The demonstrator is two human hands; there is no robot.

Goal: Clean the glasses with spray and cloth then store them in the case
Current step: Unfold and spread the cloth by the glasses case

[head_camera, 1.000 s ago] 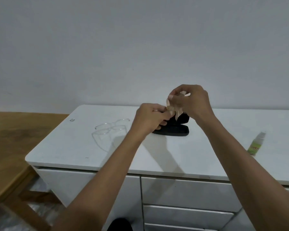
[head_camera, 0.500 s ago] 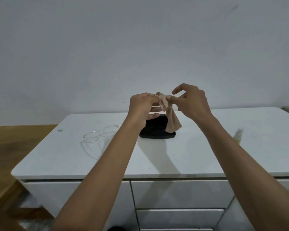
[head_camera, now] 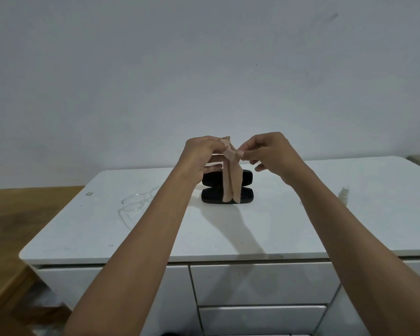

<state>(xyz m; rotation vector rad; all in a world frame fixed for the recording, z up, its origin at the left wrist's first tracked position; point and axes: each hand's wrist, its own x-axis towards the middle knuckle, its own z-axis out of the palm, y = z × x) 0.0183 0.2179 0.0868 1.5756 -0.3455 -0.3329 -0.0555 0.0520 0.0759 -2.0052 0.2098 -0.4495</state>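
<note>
both hands pinching the cleaning cloth open above the case, glasses not yet touched.

nearest, two bare forearms reach over the white cabinet top (head_camera: 228, 234). left hand (head_camera: 201, 155) and right hand (head_camera: 272, 154) are each closed in a fingertip pinch on the top edge of the beige cloth (head_camera: 232, 180), which hangs bunched between them. directly below and just behind the pinch sits the black glasses case (head_camera: 211, 190), open, lid up. clear-framed glasses (head_camera: 136, 202) lie on the top well left of the grip, apart from both hands. spray bottle (head_camera: 344, 194) is far right of the grip, blurred. step looks like unfolding the cloth, cleaning not begun. next move likely needs one hand freed to fetch glasses or spray.
</note>
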